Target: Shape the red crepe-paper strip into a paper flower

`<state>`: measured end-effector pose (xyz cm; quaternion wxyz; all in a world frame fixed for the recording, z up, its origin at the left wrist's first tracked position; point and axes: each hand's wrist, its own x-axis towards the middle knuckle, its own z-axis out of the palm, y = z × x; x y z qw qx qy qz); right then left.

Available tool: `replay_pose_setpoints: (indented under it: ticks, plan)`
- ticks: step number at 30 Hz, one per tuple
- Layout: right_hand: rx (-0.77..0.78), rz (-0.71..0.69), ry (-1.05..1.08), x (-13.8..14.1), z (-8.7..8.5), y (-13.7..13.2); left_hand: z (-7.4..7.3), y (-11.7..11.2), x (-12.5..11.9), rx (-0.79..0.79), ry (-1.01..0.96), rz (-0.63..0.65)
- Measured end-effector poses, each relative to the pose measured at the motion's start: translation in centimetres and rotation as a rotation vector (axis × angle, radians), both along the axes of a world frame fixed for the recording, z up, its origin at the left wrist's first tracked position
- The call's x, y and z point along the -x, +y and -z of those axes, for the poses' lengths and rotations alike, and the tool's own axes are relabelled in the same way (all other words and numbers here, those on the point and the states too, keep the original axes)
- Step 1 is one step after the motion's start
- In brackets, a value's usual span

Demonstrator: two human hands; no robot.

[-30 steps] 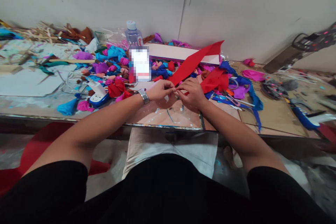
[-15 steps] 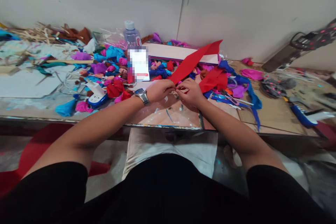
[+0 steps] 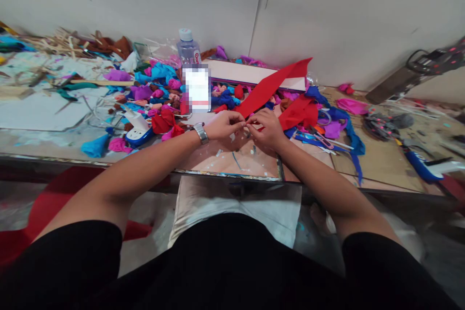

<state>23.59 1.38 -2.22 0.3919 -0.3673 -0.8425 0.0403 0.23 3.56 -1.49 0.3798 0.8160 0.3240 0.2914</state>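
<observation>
Head view: two bare hands meet over the near part of a cluttered table (image 3: 254, 167), fingertips just beside each other.
Left hand (image 3: 224, 126): fingers bent and drawn in toward the thumb, the tips pointing at the other hand; whether they pinch anything, I cannot tell. A metal-banded wristwatch (image 3: 201, 133) sits on this wrist.
Right hand (image 3: 268, 128): fingers curled, thumb and forefinger tips near each other; what lies between them is too small to make out.
Red strip (image 3: 271, 85): its lower end lies right by the fingertips, and its length slants up and away to the right, across a long white panel (image 3: 232, 71). Contact with the fingers is unclear.
Red crumpled piece (image 3: 300, 112): just beyond the right hand, near a blue strip (image 3: 349, 128) that trails over the table's front edge.
Pink cutter (image 3: 324, 141): near the right forearm, among thin white sticks.
Phone (image 3: 198, 89): propped upright beyond the left hand, screen blurred out, in front of a capped plastic bottle (image 3: 189, 52).
Scraps: pink, purple, blue and brown bunches heap around the phone.
White-and-blue socket block (image 3: 140, 135): left of the watch.
Green-handled pliers (image 3: 74, 89): farther left, near a white sheet (image 3: 36, 114).
</observation>
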Motion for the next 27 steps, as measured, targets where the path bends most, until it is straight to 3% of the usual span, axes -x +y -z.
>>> replay_pose_setpoints:
  ticks: [2, 7, 11, 15, 20, 22, 27]
  plan:
    - [0.017, 0.000, -0.004, 0.0, -0.1, 0.0, 0.0, 0.1, 0.1, -0.101, 0.032, -0.014]
    - [0.108, 0.031, 0.069, 0.2, 0.1, -0.2, -0.6, -0.3, 0.3, -0.543, 0.248, -0.079]
    - [0.135, 0.045, 0.093, 0.2, 0.2, -0.2, -1.0, -0.7, 0.3, -0.580, 0.299, -0.097]
    - [0.086, 0.007, 0.054, 0.1, 0.1, -0.1, -0.5, -0.5, 0.0, -0.296, 0.163, -0.083]
    - [0.037, -0.050, 0.003, -0.1, -0.4, -0.3, 0.3, -0.4, -0.4, 0.367, -0.021, 0.061]
    - [0.031, -0.070, -0.021, -0.1, -0.6, -0.4, 0.5, -0.5, -0.5, 0.556, -0.065, 0.089]
    - [-0.023, -0.102, 0.005, 0.0, -0.6, -0.5, 0.5, -0.6, -0.6, 0.645, -0.102, 0.088]
